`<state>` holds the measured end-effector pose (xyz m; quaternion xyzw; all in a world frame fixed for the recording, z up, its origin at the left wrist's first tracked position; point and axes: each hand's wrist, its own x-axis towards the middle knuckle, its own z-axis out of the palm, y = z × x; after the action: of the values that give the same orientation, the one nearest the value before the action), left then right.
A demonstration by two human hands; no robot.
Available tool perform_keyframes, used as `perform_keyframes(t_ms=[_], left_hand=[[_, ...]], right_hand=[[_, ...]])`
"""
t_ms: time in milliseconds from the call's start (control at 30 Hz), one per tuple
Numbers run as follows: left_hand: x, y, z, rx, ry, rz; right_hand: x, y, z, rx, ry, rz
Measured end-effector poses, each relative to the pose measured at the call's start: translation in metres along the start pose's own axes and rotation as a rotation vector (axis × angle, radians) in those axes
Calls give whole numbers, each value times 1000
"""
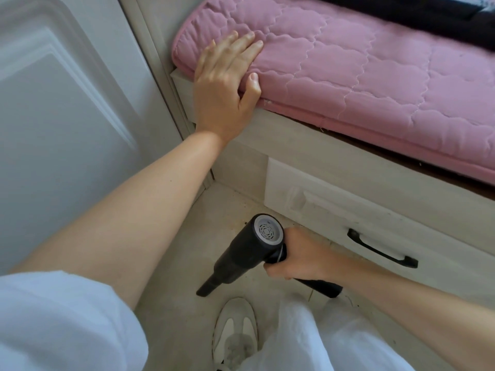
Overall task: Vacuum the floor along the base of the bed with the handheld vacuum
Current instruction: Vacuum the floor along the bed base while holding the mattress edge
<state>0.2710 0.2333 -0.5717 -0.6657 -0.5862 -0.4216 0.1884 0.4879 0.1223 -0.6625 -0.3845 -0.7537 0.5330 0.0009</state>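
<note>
**Nozzle low on the floor, aimed away from the bed base**

White sleeve (61, 325) and trouser leg (321, 341) fill the bottom of the view, with a pale shoe (235, 330) planted on the floor (174, 317) between them. Just beyond the shoe's toe sits the tip of the handheld vacuum (241, 255).

That vacuum is in the right hand (297, 255), whose fingers are wrapped round the black grip where it meets the body. Its long axis runs on a slant: the round vented rear cap is up and nearer the bed, the narrow nozzle down and toward the left, ending at or just above the floor; whether it touches cannot be told. The nozzle tip looks to lie out from the bed base, nearer the shoe than the drawer front (334, 210).

The strip to be cleaned looks to be the seam where the floor meets the drawer front, just beside the right hand, where brownish specks show. To reach it the nozzle probably needs swinging in toward that edge.

The left hand (227, 84) lies flat with fingers spread on the corner of the pink mattress (361, 76), well apart from the vacuum, seemingly as a brace. A white door (67, 103) stands at left.
</note>
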Motion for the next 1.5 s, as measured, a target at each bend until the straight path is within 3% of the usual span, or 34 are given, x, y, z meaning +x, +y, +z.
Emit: perform_keyframes(t_ms=[100,467,767,1133,1500], left_hand=[[0,1,0,-4,0,-2],[0,0,1,-4,2,-6],[0,0,2,-5,10,1],[0,-2,5,-8,32,-1],[-1,-1,4,-6,31,7]], right_hand=[[0,3,-9,36,27,37],[3,13,-40,-3,362,41],[4,15,-34,-11,267,-12],[16,20,-28,-76,449,-20],[23,23,-25,-96,472,-73]])
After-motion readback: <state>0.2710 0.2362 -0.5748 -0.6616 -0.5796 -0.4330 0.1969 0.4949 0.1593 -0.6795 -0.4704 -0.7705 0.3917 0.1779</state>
